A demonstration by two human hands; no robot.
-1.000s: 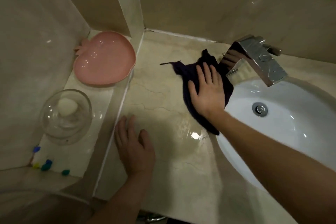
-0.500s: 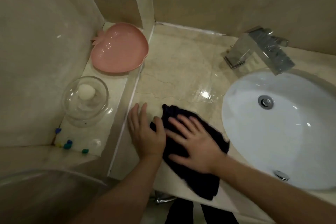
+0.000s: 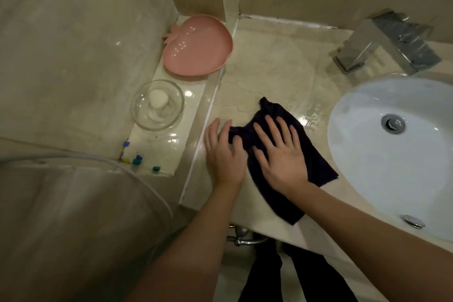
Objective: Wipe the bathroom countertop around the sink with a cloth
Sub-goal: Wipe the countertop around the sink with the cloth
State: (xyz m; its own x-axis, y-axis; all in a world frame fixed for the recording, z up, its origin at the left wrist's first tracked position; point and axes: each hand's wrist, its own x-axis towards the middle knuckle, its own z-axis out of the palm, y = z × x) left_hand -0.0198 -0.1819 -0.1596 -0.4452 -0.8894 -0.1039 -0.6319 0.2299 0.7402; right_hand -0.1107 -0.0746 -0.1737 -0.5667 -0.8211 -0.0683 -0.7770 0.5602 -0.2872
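The cloth [image 3: 277, 152], limp and light beside the sink [image 3: 362, 179], slides under the flat right hand [image 3: 282, 154]; left hand [image 3: 224, 152] rests released on its edge.

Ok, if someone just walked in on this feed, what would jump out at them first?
The dark cloth spread on the countertop left of the white sink, the right hand pressing flat on it, and the left hand touching its left edge. Then the pink dish on the side ledge, far left.

Right hand [image 3: 282, 154] flat, fingers spread, left hand [image 3: 224, 152] flat just beside it, both forearms extended
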